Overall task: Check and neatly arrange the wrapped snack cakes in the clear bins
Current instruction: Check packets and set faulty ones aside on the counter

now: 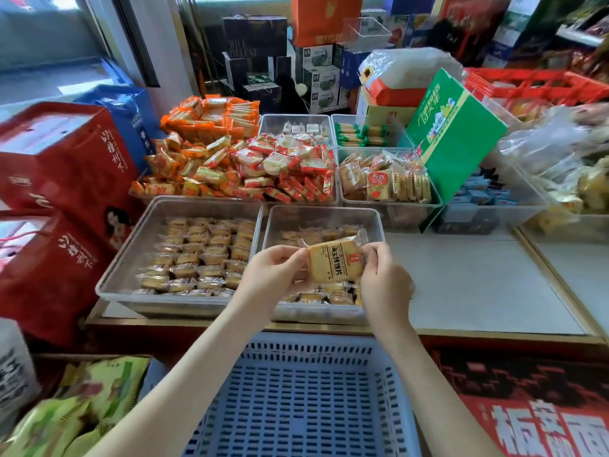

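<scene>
Grips: the left grip [276, 269] and the right grip [383, 275] are each pinching one side of the yellow square wrapped snack cake [334, 260].
Cake: it is hanging just over the clear plastic bin [324, 215].

Open counter [478, 278] right of bin [326, 208]; green box [461, 140] leans behind.

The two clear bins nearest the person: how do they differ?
The left bin looks wider than the right bin. The left bin's cakes lie in fairly even rows; the right bin's are partly hidden. The left hand and right hand hold a wrapped snack cake over the right bin, not the left bin. Both are clear plastic with similar golden cakes.
</scene>
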`<state>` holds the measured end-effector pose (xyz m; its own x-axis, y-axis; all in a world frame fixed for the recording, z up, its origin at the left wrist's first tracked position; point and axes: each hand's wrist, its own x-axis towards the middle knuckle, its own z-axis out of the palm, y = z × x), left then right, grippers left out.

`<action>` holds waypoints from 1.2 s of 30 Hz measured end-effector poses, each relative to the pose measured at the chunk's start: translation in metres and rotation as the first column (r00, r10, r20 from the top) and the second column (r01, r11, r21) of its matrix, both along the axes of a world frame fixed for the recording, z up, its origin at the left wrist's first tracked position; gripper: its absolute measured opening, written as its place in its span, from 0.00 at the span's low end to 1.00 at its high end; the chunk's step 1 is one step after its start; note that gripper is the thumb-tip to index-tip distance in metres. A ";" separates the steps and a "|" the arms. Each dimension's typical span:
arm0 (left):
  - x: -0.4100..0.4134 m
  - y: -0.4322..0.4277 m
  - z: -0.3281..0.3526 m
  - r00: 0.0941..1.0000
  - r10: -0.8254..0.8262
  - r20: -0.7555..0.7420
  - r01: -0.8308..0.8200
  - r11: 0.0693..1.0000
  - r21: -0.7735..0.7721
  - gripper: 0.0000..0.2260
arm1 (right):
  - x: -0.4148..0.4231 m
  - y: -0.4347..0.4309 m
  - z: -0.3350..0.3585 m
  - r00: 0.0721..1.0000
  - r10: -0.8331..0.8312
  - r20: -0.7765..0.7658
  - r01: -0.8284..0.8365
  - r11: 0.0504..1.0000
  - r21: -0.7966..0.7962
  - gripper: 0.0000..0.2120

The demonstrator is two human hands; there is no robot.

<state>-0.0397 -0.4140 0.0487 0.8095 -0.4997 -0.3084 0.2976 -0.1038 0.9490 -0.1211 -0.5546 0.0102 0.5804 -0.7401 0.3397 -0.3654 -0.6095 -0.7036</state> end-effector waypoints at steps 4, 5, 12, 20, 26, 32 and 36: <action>-0.008 0.011 0.004 1.000 -0.006 0.023 0.005 0.999 0.040 0.06 | -0.012 0.009 0.006 0.999 0.041 0.033 -0.040 0.999 -0.014 0.08; -0.009 0.013 0.004 1.000 -0.008 0.020 0.007 0.999 0.046 0.05 | -0.015 0.010 0.007 0.996 0.072 0.046 -0.071 0.997 -0.012 0.08; -0.014 0.021 0.008 0.994 -0.111 -0.014 0.110 0.992 -0.065 0.05 | -0.036 0.004 0.021 0.910 0.257 0.326 -0.394 0.782 0.482 0.11; -0.022 0.023 0.018 0.933 -0.127 0.337 0.081 0.986 0.146 0.07 | -0.042 -0.004 0.024 0.919 0.315 0.236 -0.378 0.872 0.310 0.11; -0.025 0.022 0.024 0.928 -0.112 0.356 0.057 0.985 0.162 0.06 | -0.040 -0.002 0.025 0.928 0.310 0.208 -0.363 0.882 0.302 0.10; -0.031 0.018 0.022 0.930 -0.076 0.360 0.000 0.979 0.205 0.03 | -0.032 0.002 0.024 0.937 0.267 0.224 -0.302 0.943 0.139 0.09; -0.047 0.004 0.017 0.979 -0.206 0.016 0.206 0.974 -0.099 0.24 | -0.020 0.035 0.020 0.891 0.393 0.230 -0.392 0.919 -0.048 0.04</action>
<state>-0.0863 -0.4105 0.0653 0.6875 -0.6837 -0.2446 0.2743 -0.0674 0.9593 -0.1409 -0.5201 0.0302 0.7291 -0.4680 0.4994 0.0757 -0.6701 -0.7384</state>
